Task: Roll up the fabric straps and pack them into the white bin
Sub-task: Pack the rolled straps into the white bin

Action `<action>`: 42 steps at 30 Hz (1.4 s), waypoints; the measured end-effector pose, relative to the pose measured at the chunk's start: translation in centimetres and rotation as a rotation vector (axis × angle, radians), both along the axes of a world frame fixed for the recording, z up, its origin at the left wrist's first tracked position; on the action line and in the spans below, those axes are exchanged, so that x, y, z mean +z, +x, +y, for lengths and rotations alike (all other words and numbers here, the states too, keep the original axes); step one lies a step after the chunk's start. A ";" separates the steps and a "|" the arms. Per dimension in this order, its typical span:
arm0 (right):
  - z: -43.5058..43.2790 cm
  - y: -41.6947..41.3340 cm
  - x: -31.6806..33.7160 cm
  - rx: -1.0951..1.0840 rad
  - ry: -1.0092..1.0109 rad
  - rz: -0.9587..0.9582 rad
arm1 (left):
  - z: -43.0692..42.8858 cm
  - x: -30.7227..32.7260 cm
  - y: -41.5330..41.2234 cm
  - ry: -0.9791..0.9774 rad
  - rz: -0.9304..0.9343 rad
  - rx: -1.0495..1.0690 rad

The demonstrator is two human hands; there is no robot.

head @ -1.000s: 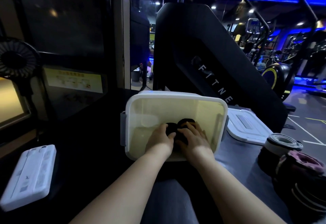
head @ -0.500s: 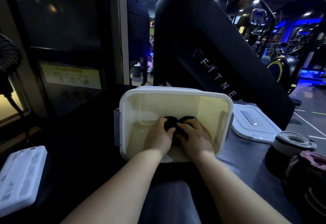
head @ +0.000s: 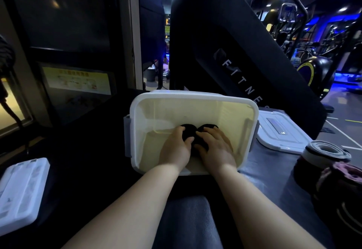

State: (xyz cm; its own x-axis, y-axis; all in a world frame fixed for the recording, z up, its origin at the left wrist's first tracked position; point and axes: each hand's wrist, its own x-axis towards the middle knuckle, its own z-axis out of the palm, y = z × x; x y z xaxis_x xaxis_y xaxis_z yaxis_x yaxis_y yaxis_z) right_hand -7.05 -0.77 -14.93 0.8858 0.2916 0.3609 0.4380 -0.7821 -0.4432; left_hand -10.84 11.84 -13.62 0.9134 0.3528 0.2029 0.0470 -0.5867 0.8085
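Observation:
The white bin stands in front of me on a dark surface, its pale inside lit. Both my hands reach into it. Two rolled black fabric straps lie side by side on its floor: the left roll and the right roll. My left hand grips the left roll with curled fingers. My right hand curls over the right roll. Most of each roll is hidden under my fingers.
The bin's white lid lies to the right of the bin. Rolled mats or wraps sit at the right edge. A white flat case lies at the left. A large black fitness machine rises behind the bin.
My head has tilted, so the bin sits slightly higher and more centred in view. My hands stay in the bin on the two black rolls, pressed a little closer together.

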 end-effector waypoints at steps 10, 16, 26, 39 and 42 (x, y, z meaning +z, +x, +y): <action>-0.3 -0.6 1.0 0.023 -0.066 0.075 | -0.1 0.4 -0.2 0.003 0.082 -0.007; -1.1 -2.6 2.0 0.027 -0.022 0.036 | -0.1 1.5 -0.9 0.040 0.164 0.022; -4.7 -8.1 1.2 -0.020 -0.006 0.043 | -3.7 0.6 -5.3 0.214 0.163 0.088; -16.2 -14.9 0.1 -0.204 0.100 0.122 | -14.3 -0.4 -10.6 0.176 0.122 -0.128; -18.8 -16.3 0.0 -0.240 0.149 0.132 | -17.7 -0.3 -10.8 0.113 0.154 -0.249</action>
State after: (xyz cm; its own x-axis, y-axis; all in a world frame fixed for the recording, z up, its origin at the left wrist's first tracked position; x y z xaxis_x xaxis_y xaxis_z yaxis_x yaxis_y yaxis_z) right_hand -23.34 -19.53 -14.94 0.9650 0.0211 0.2614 0.1800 -0.7784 -0.6015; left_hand -21.59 -5.87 -13.89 0.9920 0.0971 0.0805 0.0073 -0.6813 0.7320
